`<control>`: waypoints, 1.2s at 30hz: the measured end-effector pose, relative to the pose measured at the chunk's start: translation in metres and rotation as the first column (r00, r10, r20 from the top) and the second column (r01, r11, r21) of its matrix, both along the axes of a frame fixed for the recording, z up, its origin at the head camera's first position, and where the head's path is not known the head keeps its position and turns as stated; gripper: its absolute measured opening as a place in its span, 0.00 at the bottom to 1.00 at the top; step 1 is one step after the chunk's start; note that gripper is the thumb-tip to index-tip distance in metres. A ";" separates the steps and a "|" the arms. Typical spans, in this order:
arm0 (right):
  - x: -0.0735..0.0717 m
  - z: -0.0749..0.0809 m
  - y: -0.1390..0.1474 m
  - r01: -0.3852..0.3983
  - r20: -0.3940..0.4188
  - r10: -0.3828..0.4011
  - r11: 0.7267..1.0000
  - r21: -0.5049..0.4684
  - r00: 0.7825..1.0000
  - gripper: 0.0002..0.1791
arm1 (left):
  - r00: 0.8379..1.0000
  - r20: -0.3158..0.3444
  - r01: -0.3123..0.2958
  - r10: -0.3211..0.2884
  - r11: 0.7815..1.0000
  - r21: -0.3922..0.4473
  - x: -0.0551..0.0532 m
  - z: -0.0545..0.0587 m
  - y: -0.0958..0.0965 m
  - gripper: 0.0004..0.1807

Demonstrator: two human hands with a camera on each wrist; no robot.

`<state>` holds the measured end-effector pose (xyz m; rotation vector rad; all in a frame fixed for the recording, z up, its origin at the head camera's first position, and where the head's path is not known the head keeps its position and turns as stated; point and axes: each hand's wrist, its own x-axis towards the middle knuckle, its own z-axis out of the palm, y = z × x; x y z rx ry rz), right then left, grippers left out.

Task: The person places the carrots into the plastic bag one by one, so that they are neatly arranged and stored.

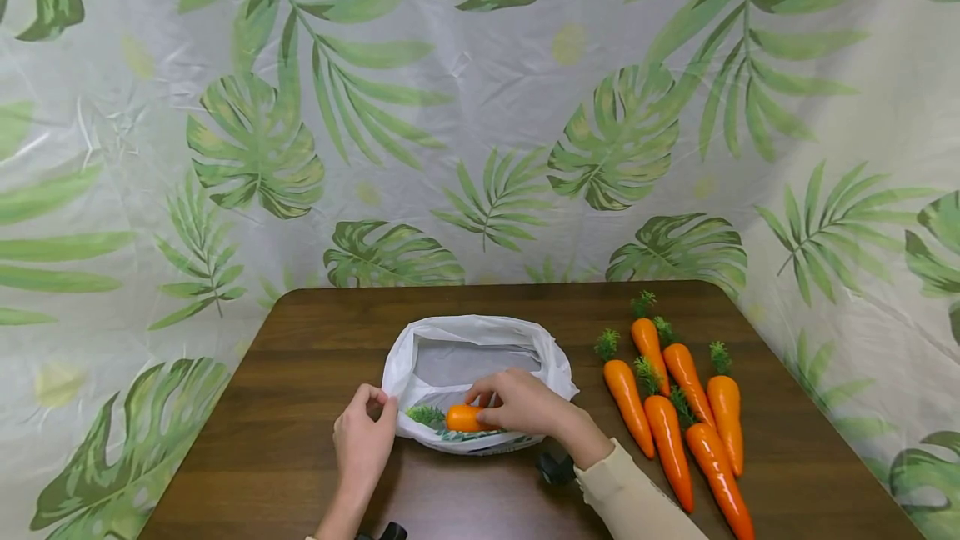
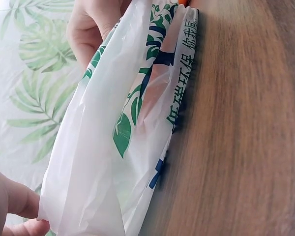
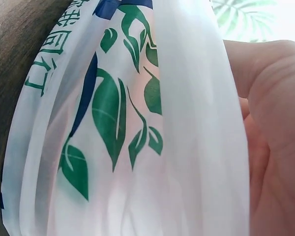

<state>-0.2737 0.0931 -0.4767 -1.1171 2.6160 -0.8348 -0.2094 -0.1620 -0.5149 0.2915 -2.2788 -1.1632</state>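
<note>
A white plastic bag with green leaf print and dark lettering lies on the table with its mouth open. My left hand pinches the bag's left rim between thumb and finger; the left wrist view shows this pinch at its lower left edge. Inside the mouth of the bag, my right hand holds an orange carrot whose green top points left. Part of that carrot is hidden under the fingers. In the right wrist view, the bag's side covers most of the frame and hides the fingertips.
To the right of the bag, several orange carrots with green tops lie in a loose group on the dark wooden table. A leaf-patterned cloth hangs behind the table and at its sides.
</note>
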 end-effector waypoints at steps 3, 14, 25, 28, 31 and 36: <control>-0.001 -0.001 0.000 -0.003 0.008 0.003 1.000 0.001 1.000 0.12 | 1.000 0.008 0.002 -0.002 1.000 0.001 0.000 0.000 0.000 0.07; -0.001 -0.005 0.001 -0.035 0.054 0.034 0.999 0.015 0.998 0.13 | 1.000 0.020 0.014 -0.014 1.000 -0.004 0.000 -0.001 -0.001 0.07; 0.000 -0.002 0.001 -0.057 0.072 0.055 0.998 0.020 0.996 0.13 | 1.000 0.025 0.015 -0.014 1.000 -0.007 0.000 0.001 0.000 0.06; 0.000 -0.002 0.001 -0.047 0.076 0.046 0.999 0.012 0.996 0.13 | 1.000 0.026 0.015 -0.015 1.000 -0.010 0.000 0.000 -0.001 0.06; -0.001 -0.003 0.002 -0.038 0.066 0.038 0.999 0.001 0.997 0.13 | 1.000 0.027 0.017 -0.016 1.000 -0.013 0.001 0.000 -0.001 0.06; -0.001 -0.002 0.002 0.003 0.056 -0.002 1.000 -0.021 0.998 0.13 | 0.999 0.027 0.021 -0.020 1.000 -0.017 0.001 0.000 0.000 0.06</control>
